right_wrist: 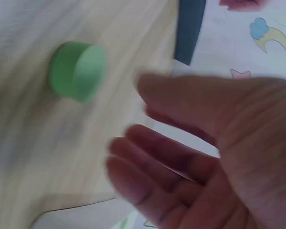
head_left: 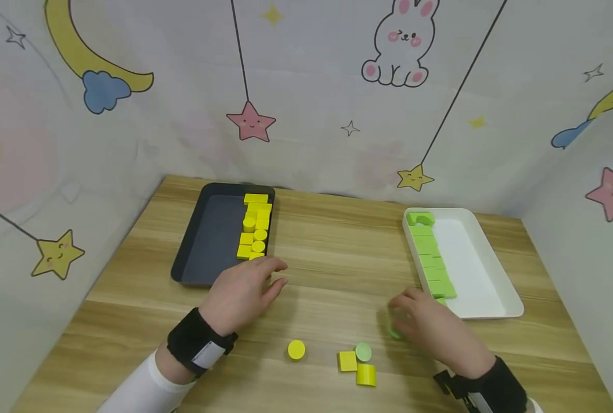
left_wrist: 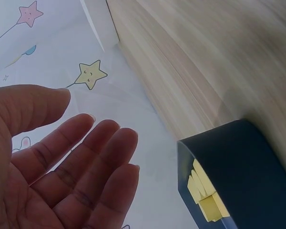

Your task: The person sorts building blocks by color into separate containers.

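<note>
My left hand [head_left: 244, 292] hovers by the near right corner of the dark tray [head_left: 198, 241], fingers relaxed, holding nothing. In the left wrist view its thumb [left_wrist: 43, 107] stands apart from the fingers. Yellow blocks [head_left: 257, 209] line that tray's right side. My right hand [head_left: 430, 324] is beside the near left corner of the white tray [head_left: 484, 275], fingers loosely bent. A green block [head_left: 395, 331] shows partly from under it in the head view. In the right wrist view a green cylinder [right_wrist: 76, 71] lies on the table, apart from the thumb and fingers.
Green blocks [head_left: 430, 252] stand in a column along the white tray's left wall. Near the table's front lie a yellow round block [head_left: 296, 350], a yellow square block [head_left: 347, 361], a pale green cylinder [head_left: 363, 352] and a yellow curved block [head_left: 366, 375]. A patterned cloth [head_left: 316, 86] hangs behind.
</note>
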The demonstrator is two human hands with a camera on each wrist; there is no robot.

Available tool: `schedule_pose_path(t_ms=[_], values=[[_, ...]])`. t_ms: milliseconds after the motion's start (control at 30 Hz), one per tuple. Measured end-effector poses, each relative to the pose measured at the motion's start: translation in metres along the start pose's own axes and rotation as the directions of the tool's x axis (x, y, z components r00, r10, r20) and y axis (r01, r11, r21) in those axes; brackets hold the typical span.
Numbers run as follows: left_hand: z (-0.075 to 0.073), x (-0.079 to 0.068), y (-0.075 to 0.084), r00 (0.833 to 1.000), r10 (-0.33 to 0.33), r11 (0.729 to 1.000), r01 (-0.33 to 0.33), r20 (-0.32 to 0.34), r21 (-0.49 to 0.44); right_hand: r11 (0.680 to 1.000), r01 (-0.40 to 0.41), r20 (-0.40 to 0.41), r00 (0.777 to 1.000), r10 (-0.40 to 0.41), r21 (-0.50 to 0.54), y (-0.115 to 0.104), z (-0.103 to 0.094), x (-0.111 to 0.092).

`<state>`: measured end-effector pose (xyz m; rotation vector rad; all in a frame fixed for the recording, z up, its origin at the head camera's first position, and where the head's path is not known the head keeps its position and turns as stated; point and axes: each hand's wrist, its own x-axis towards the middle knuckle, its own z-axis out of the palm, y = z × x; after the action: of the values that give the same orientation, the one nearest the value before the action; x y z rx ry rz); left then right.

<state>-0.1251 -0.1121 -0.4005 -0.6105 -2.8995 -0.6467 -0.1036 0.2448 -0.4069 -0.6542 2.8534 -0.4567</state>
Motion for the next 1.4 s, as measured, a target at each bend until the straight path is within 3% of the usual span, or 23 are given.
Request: schedule_pose_path(t_ms=[133, 200, 267, 367, 433, 467, 567, 700, 1133, 1400], values=[[0.001, 0.001, 0.000, 1.000, -0.007, 1.000, 0.007, 0.011, 0.001, 1.000, 0.006, 0.121, 0.993, -0.008, 0.019, 0.008, 0.014, -0.013], [0.001, 0.002, 0.001, 1.000, -0.011, 1.000, 0.011, 0.014, 0.000, 0.998, 0.021, 0.109, 0.994, -0.027, 0.051, 0.011, 0.018, -0.016], [0.001, 0.002, 0.000, 1.000, -0.013, 1.000, 0.013, 0.020, -0.002, 0.993, 0.068, 0.010, 0.998, -0.069, 0.096, 0.016, 0.017, -0.019], [0.001, 0.001, 0.000, 0.999, -0.018, 1.000, 0.018, 0.026, -0.007, 0.991, 0.094, -0.185, 0.980, -0.075, 0.098, 0.028, -0.001, -0.022], [0.000, 0.001, -0.001, 0.999, -0.023, 1.000, 0.023, 0.028, -0.009, 0.996, 0.042, -0.282, 0.959, -0.018, 0.080, 0.042, -0.017, -0.024], [0.000, 0.001, -0.001, 0.999, -0.025, 1.000, 0.025, 0.029, -0.010, 0.998, -0.017, -0.292, 0.956, 0.036, 0.068, 0.050, -0.024, -0.025], [-0.001, 0.000, -0.002, 0.999, -0.032, 0.999, 0.032, 0.031, -0.004, 0.981, -0.187, -0.223, 0.956, 0.191, 0.040, 0.071, -0.035, -0.030], [-0.001, -0.002, -0.003, 0.999, -0.033, 0.999, 0.032, 0.037, 0.003, 0.957, -0.286, -0.077, 0.954, 0.289, 0.054, 0.090, -0.035, -0.036], [-0.001, -0.002, -0.003, 0.999, -0.032, 0.999, 0.032, 0.030, -0.008, 0.931, -0.360, 0.045, 0.933, 0.357, 0.059, 0.106, -0.024, -0.030], [-0.001, 0.001, -0.002, 0.999, -0.024, 1.000, 0.025, 0.044, -0.015, 0.949, -0.313, -0.049, 0.948, 0.314, 0.022, 0.097, -0.026, -0.041]])
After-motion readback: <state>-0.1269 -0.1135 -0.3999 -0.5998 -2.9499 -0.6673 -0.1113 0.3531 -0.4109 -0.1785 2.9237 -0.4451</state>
